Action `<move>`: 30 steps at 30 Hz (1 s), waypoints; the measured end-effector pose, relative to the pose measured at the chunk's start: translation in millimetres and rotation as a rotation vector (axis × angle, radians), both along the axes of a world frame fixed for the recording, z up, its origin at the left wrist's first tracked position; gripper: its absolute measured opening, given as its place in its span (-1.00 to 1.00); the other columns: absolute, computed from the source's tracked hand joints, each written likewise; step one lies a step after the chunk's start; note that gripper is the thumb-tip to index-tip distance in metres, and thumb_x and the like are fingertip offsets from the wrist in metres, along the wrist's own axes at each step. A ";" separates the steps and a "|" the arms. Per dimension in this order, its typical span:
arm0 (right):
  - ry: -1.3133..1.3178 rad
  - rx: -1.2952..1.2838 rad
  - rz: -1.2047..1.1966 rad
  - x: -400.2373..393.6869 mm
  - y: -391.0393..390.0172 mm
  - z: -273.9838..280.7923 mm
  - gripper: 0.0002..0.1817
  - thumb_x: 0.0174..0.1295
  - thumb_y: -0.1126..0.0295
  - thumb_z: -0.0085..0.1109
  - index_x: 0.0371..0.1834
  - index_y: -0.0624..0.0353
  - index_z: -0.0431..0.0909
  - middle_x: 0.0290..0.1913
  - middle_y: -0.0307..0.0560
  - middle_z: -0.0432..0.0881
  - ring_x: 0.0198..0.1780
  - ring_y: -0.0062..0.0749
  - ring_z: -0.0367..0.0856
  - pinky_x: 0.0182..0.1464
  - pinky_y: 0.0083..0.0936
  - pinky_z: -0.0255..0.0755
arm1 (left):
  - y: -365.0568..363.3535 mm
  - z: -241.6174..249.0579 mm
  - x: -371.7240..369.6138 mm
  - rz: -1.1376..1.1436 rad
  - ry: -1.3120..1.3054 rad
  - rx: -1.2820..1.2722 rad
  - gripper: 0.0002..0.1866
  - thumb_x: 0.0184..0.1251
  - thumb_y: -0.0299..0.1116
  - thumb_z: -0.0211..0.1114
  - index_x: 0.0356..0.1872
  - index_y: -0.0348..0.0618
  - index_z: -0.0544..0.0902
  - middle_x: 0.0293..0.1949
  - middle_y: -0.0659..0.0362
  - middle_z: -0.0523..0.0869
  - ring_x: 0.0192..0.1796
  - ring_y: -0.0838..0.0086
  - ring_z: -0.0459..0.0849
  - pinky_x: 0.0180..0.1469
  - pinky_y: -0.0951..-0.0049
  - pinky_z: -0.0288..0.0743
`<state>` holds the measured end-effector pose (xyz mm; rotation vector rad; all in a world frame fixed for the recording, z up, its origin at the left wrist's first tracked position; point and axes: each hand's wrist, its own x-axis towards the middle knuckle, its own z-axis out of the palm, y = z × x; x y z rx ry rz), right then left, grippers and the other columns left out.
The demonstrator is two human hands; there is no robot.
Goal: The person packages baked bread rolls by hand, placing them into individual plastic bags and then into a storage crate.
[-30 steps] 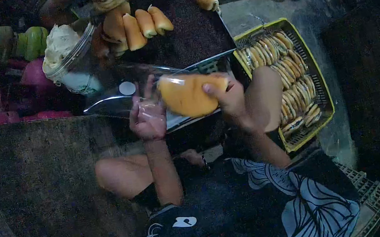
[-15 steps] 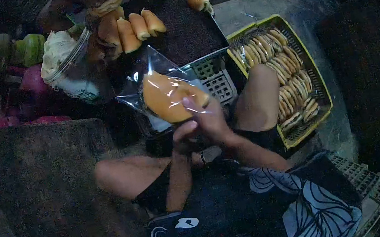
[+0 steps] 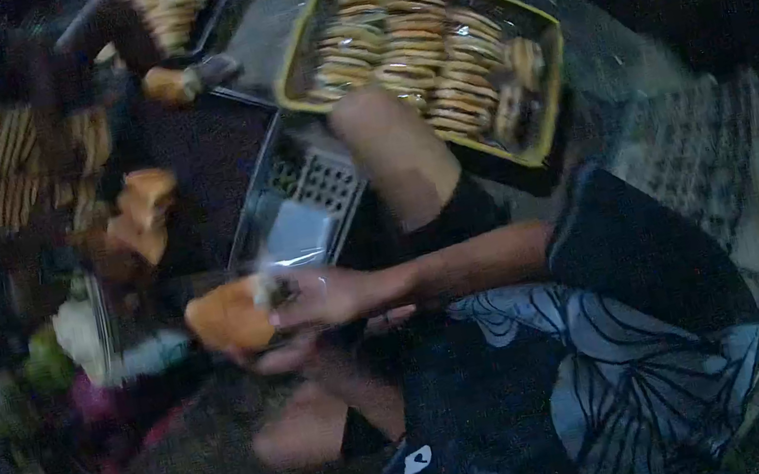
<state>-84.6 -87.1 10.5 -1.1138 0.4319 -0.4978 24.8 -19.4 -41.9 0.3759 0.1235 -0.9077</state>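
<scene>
A golden bun (image 3: 229, 316) in a clear plastic bag is held in front of my knees, blurred by motion. My right hand (image 3: 324, 295) is closed on the bag's end, on the bun's right side. From underneath, my left hand (image 3: 287, 355) grips the bun's lower edge, its fingers partly hidden. Just beyond my hands, a stack of whitish plastic sheets or bags (image 3: 298, 234) lies on a grey plastic crate (image 3: 321, 181).
A yellow crate (image 3: 560, 53) holds rows of bagged buns beyond my knee. At left are a dark-filled tray (image 3: 202, 151), loose buns (image 3: 145, 202) and a tub of pale cream (image 3: 81, 340). Another person's hand (image 3: 216, 69) is at a bun (image 3: 166, 85). A grey crate (image 3: 690, 152) stands right.
My view has swung right, so the yellow crate appears higher and further left. Both hands keep the bagged bun, with the right hand now at the bag's end.
</scene>
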 end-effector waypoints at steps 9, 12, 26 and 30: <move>0.428 -0.633 -0.679 -133.2 -84.3 43.9 -0.08 -0.30 0.23 0.32 0.17 0.30 0.05 0.06 0.19 0.31 0.09 -0.02 0.30 0.12 -0.38 0.19 | -126.5 78.1 -125.6 -0.529 -1.016 0.154 -0.35 0.27 0.00 -0.17 0.23 -0.28 0.01 0.18 -0.02 0.22 0.20 0.21 0.23 0.21 0.26 0.09; 0.675 -0.484 -1.130 -206.2 -100.4 -33.2 -0.32 -0.15 0.31 0.18 0.10 0.25 0.16 -0.14 0.06 0.50 -0.14 -0.16 0.49 -0.08 -0.41 0.37 | -153.7 52.5 -162.7 -0.820 -0.863 -0.149 -0.35 0.25 0.02 -0.12 0.22 -0.25 0.07 0.18 -0.02 0.23 0.20 0.23 0.23 0.19 0.26 0.13; 1.701 0.124 -1.007 -338.3 -107.0 -276.1 -0.33 0.06 0.36 -0.06 0.23 0.23 -0.12 -0.04 0.32 0.35 -0.04 -0.02 0.41 -0.11 -0.14 0.32 | -75.5 56.9 -29.1 -0.696 -0.980 0.397 -0.48 0.27 -0.20 -0.07 0.15 -0.34 0.14 0.11 -0.09 0.30 0.10 0.15 0.35 0.12 0.22 0.23; 1.158 -0.423 -1.070 -299.5 -118.5 -101.3 -0.39 0.07 0.35 -0.07 0.18 0.23 -0.07 -0.08 0.29 0.37 -0.08 -0.04 0.42 -0.13 -0.15 0.33 | -12.8 44.1 38.4 -0.439 -1.017 0.511 -0.41 0.26 -0.12 -0.07 0.20 -0.30 0.06 0.14 -0.09 0.25 0.13 0.15 0.31 0.15 0.22 0.20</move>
